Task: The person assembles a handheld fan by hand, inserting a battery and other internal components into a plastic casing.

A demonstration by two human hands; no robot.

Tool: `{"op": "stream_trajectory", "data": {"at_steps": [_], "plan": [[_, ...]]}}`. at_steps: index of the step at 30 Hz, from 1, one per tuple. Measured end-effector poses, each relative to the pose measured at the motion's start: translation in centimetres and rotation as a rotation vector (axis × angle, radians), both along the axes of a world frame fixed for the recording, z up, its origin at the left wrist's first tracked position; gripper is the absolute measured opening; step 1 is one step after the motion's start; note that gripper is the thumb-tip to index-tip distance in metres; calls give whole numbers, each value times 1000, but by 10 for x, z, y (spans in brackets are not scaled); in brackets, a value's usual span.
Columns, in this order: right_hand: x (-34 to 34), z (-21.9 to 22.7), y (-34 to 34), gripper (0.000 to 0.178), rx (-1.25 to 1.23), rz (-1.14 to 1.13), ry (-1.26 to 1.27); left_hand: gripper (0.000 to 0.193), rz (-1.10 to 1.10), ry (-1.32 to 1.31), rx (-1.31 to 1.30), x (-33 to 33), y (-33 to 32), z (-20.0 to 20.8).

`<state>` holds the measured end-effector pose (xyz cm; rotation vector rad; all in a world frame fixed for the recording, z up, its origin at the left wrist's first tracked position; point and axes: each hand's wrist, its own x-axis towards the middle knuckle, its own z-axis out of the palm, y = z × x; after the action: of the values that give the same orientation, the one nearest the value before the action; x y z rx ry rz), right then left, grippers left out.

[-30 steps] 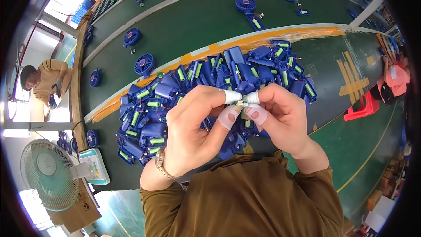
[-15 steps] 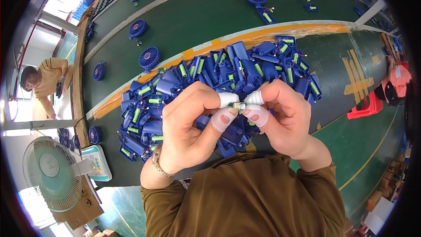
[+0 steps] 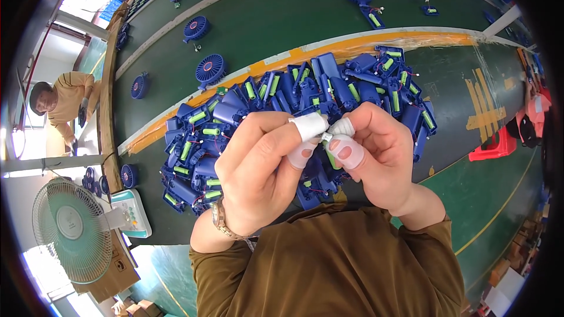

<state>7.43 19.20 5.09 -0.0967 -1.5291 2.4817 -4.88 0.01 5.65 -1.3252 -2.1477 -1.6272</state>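
Observation:
My left hand (image 3: 258,161) and my right hand (image 3: 379,158) meet fingertip to fingertip above a heap of parts. Both are closed in a pinch, with white tape around thumbs and index fingers. A small pale connector-like part (image 3: 326,137) shows between the tips, mostly hidden by the fingers. Below and around my hands lies the heap of blue plastic fan-handle housings (image 3: 232,108), many holding green battery cells (image 3: 395,101) with thin wires. A watch (image 3: 220,218) circles my left wrist.
Beyond a taped edge strip (image 3: 282,58), a green conveyor belt (image 3: 276,14) carries blue fan heads (image 3: 210,69). At the left stand a desk fan (image 3: 71,223) and a white-and-teal device (image 3: 130,213); a co-worker (image 3: 64,103) sits further back. A red stool (image 3: 493,145) is at right.
The left fingers have shifted around the small part, the index finger now lying more over it. The part shows less between the tips. The whole view has shifted slightly.

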Motion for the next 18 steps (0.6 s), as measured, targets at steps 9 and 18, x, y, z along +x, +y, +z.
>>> {"op": "stream_trajectory", "data": {"at_steps": [9, 18], "plan": [[-4, 9, 0, 19, 18, 3, -90, 39, 70, 96, 76, -4, -21, -3], [-6, 12, -15, 20, 31, 21, -39, 31, 19, 107, -32, -6, -23, 2]]}}
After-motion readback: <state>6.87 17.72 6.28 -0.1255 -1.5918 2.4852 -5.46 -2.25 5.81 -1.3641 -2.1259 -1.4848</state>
